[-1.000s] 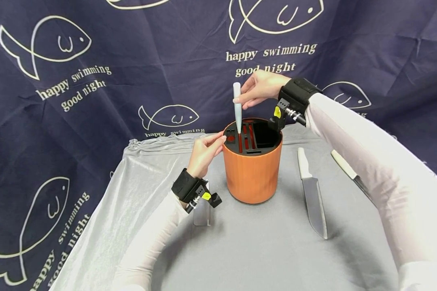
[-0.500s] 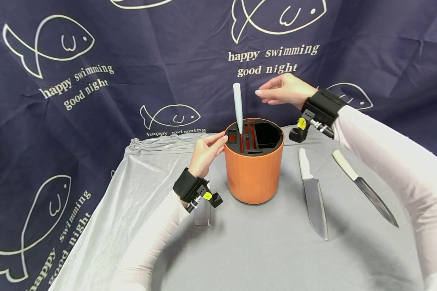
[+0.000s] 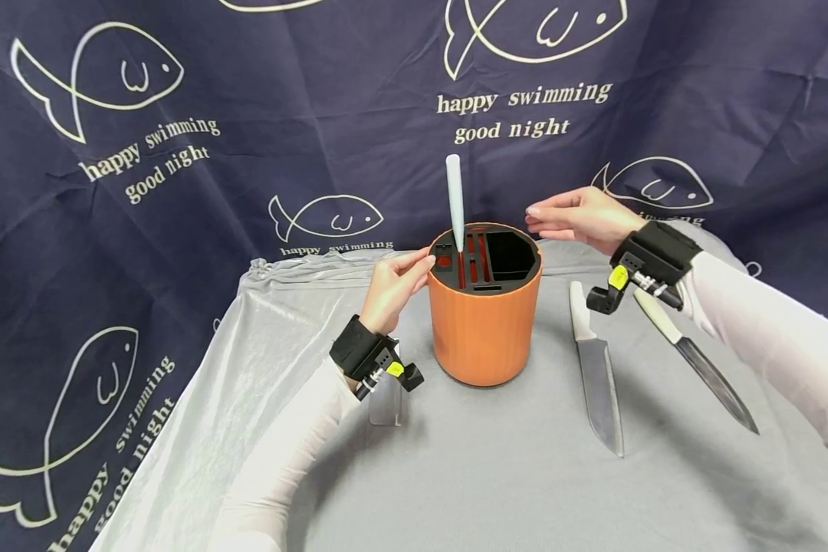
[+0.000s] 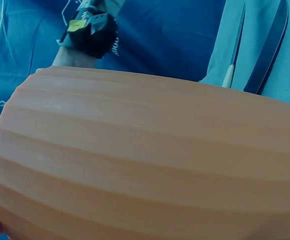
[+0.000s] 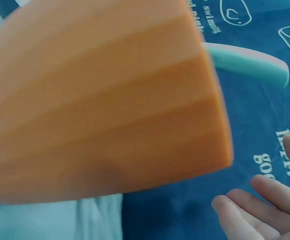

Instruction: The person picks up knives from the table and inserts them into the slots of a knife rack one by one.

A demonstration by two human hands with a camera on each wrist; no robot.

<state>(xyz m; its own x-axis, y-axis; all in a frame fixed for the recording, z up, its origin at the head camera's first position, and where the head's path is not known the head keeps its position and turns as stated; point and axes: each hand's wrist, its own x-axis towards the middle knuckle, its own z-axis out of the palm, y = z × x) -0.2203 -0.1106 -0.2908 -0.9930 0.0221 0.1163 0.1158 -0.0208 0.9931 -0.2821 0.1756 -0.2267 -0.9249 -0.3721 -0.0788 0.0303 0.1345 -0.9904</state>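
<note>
Steadying the orange knife block [image 3: 484, 341] upright on the grey cloth [image 3: 524, 483]: left hand [image 3: 390, 290] at the left side of its rim, thumb and fingers appearing to pinch the edge. Right hand [image 3: 581, 218] just right of the block near rim height, fingers released and loosely parted, nothing in them.

In a left-hand slot of the black slotted insert [image 3: 450, 274] stands a pale blue knife handle [image 3: 455, 201], at the far end, its top tipped slightly left. Blade out of sight, so cannot tell how deep it sits. No hand on the handle.

On the cloth, right of the block: a white-handled broad-bladed kitchen knife [image 3: 599, 383], then a cream-handled narrower knife [image 3: 712, 376] further out. Both handles point away from the person, tips toward the near edge. Clear plastic piece [image 3: 386, 406] by the left wrist, partly hidden.

On doing it well, my judgement: keep the left hold light but firm, fingertips on the outer wall and off the slots. Check the standing handle for wobble before trusting it. Withdraw the right hand wide of it. Any knife lying out is best taken by its handle, the forearm clear of the blade, its tip lined up over a slot before lowering.
</note>
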